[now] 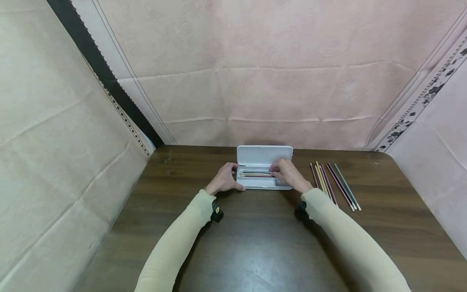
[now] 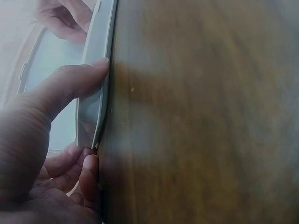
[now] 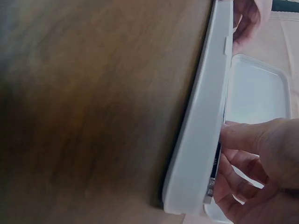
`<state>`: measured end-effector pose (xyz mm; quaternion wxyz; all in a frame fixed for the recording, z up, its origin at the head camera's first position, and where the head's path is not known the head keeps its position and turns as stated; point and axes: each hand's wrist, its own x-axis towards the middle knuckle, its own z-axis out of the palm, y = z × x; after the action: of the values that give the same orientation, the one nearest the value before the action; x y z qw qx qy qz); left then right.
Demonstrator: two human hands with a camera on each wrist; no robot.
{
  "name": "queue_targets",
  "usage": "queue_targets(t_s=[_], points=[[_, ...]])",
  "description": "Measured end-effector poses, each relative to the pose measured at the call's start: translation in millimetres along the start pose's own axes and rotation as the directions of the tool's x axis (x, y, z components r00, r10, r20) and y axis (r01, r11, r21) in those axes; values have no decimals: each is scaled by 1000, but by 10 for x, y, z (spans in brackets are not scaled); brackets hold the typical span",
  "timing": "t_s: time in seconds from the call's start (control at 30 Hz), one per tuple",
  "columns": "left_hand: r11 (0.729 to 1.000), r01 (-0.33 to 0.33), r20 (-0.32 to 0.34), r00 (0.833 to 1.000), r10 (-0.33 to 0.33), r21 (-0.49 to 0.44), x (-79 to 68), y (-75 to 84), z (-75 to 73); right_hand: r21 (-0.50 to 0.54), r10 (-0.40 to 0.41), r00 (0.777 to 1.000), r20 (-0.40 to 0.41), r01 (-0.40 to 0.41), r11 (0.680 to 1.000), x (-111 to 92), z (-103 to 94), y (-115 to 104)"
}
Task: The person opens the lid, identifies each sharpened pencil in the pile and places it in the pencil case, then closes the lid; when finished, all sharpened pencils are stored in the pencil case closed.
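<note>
A white pencil case [image 1: 257, 187] lies on the table with its lid [image 1: 264, 154] raised at the back. Several colored pencils [image 1: 254, 174] lie lengthwise inside. My left hand [image 1: 226, 178] grips the case's left end, thumb against the front wall and fingers around the corner. Over the right part of the tray, my right hand [image 1: 290, 175] pinches a pencil. In the right wrist view, a dark pencil end [image 3: 216, 161] with silver lettering shows between the curled fingers and the case wall; the rest of it is hidden.
To the right of the case, several more colored pencils [image 1: 343, 186] lie slanted on the brown wooden table [image 1: 240, 243], partly behind my right forearm. Light patterned cloth [image 1: 270, 93] hangs behind the table and along both sides.
</note>
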<state>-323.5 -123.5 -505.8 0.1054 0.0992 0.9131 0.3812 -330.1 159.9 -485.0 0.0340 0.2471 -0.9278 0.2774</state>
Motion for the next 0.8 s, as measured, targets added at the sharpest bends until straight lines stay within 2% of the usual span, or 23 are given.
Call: queue_targets(t_s=[0.2,0.8], points=[[1000,2,1,1000,-2,-1,1,4,9,-15,29,999,19,-29,999,20,20,16],[1000,1,9,1000,-1,-6,-3,1,-4,-150,-27,999,21,30,988,22,63,-21]])
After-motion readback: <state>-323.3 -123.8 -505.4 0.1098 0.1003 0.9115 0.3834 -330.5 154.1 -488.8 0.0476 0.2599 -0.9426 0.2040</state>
